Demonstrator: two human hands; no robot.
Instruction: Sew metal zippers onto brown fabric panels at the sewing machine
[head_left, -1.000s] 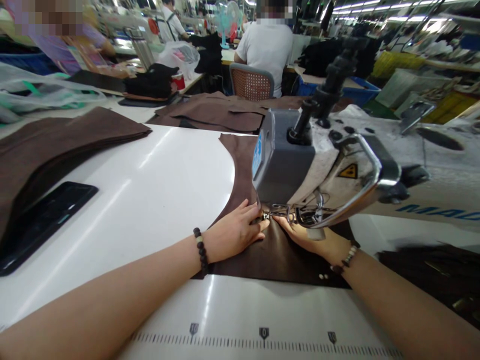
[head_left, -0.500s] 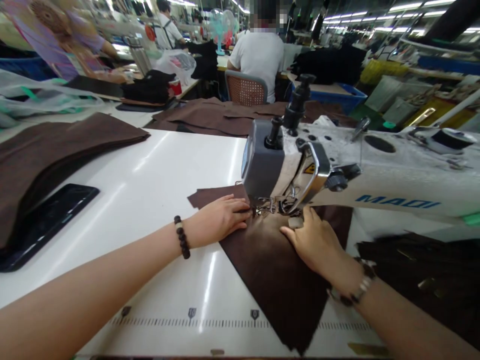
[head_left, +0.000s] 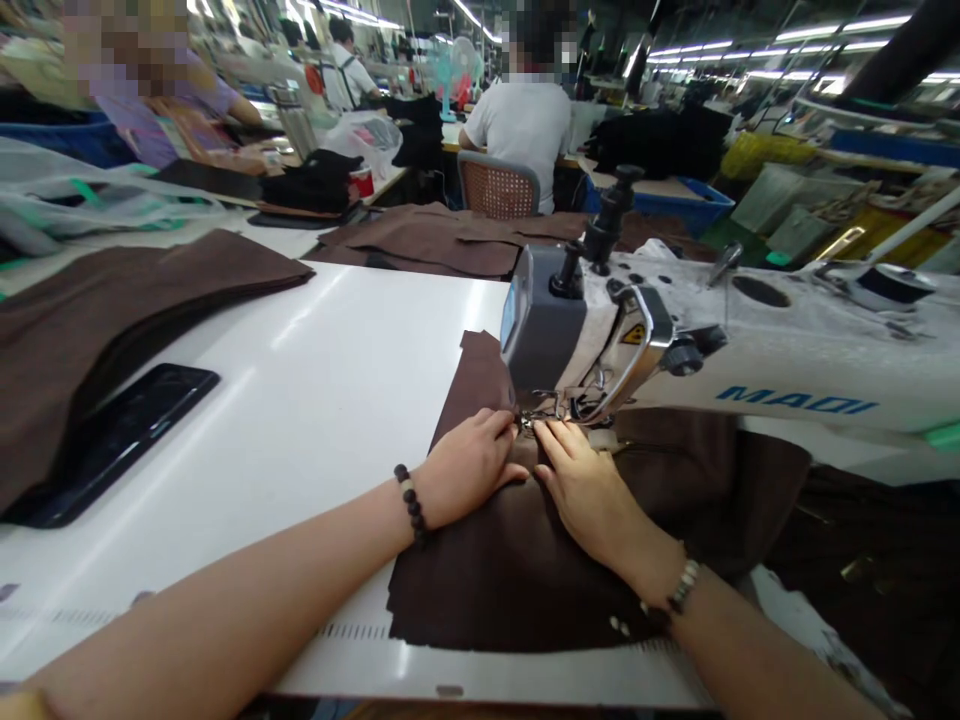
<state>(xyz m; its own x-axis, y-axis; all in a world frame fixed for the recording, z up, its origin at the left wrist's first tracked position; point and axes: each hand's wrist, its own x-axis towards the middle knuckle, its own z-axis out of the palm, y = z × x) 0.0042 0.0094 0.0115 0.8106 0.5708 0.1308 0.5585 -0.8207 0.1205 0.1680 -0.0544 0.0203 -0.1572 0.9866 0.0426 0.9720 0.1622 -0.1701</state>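
Note:
A dark brown leather-like piece [head_left: 517, 590] lies under the presser foot [head_left: 527, 422] of a white sewing machine [head_left: 765, 335]. My left hand [head_left: 474, 468] rests on this piece just left of the foot, its fingers stretched toward the needle area and its thumb apart. On the other side, my right hand [head_left: 592, 490] lies with fingers spread flat on the piece, fingertips close to the foot. Both thumbs point toward each other over the material. The needle point itself is too small to make out.
Stacked brown pieces [head_left: 142, 290] lie at left, partly over a black phone-like slab [head_left: 142, 440]. More brown sheets [head_left: 427, 235] sit behind the machine. Dark material [head_left: 877, 560] is heaped at right. A seated person [head_left: 517, 125] works ahead; another person [head_left: 165, 110] is at left.
The brown piece has turned under the foot, its broad edge now toward me and more of it spread right. My right hand has moved left beside the foot; the left shifted slightly right.

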